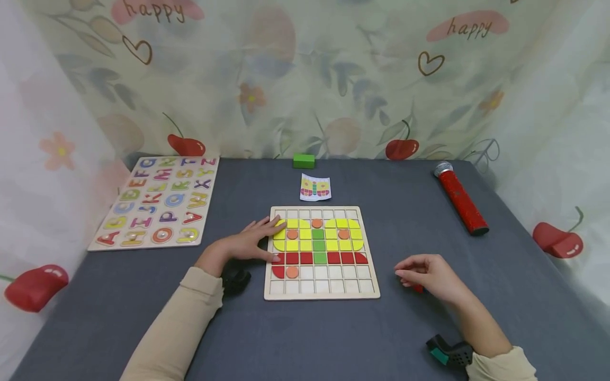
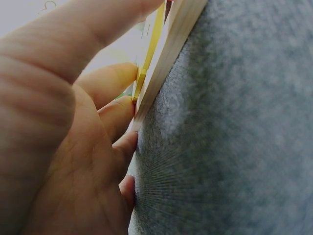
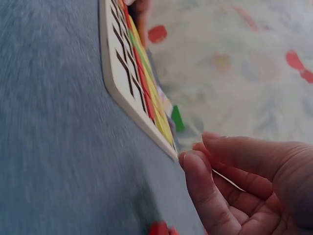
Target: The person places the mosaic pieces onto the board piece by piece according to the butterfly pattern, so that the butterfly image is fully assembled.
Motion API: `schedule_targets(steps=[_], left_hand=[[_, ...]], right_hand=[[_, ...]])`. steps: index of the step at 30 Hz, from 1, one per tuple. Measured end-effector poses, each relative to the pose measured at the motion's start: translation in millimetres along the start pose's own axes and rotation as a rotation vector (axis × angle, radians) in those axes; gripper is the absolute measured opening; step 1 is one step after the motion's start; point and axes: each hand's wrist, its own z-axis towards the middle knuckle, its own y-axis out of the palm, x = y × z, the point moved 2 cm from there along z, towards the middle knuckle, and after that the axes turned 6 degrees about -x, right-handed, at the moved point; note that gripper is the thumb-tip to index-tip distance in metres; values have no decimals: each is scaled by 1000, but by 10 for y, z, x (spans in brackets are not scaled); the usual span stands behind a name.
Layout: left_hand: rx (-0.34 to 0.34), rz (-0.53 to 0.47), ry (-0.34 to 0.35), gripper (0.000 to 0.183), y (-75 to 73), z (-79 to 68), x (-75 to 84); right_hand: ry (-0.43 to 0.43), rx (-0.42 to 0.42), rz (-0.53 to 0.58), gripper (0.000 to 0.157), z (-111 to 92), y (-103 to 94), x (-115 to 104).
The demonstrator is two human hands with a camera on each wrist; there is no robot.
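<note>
A wooden grid board (image 1: 369, 292) lies mid-table, with yellow, red, green and orange pieces forming a butterfly-like pattern on its upper part. My left hand (image 1: 245, 242) rests at the board's left edge, fingers spread over the yellow pieces (image 1: 305, 234) and thumb by the row of red pieces (image 1: 293, 258). Below that row sit one red piece (image 1: 278, 271) and an orange disc (image 1: 292, 272). To the right of the board, my right hand (image 1: 431, 275) hovers with loosely curled fingers; no piece shows between its fingertips. A red piece (image 1: 418, 288) lies partly hidden beneath it.
A pattern card (image 1: 315, 188) and a green block (image 1: 303, 161) lie beyond the board. An alphabet board (image 1: 154, 203) is at the left. At the right lies a red microphone (image 1: 461, 199). Patterned curtains (image 1: 305, 79) border the table's back and sides.
</note>
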Motion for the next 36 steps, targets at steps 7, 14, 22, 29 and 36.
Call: schedule_targets(steps=[7,14,22,29,36], left_hand=[[2,3,6,92,-6,2,-2],[5,8,-6,92,-21,2,-8],[-1,5,-6,93,-2,1,0],[6,5,1,93,-1,3,-10],[2,5,3,92,-3,1,-2]], right_hand=[[40,85,13,36,-161,-126,163],[109,142,-53,38,-240,-147,300],[102,180,-188,32,-235,-103,331],[59,158,-279,29,-207,-103,293],[8,82,-235,20,-153,-73,205]])
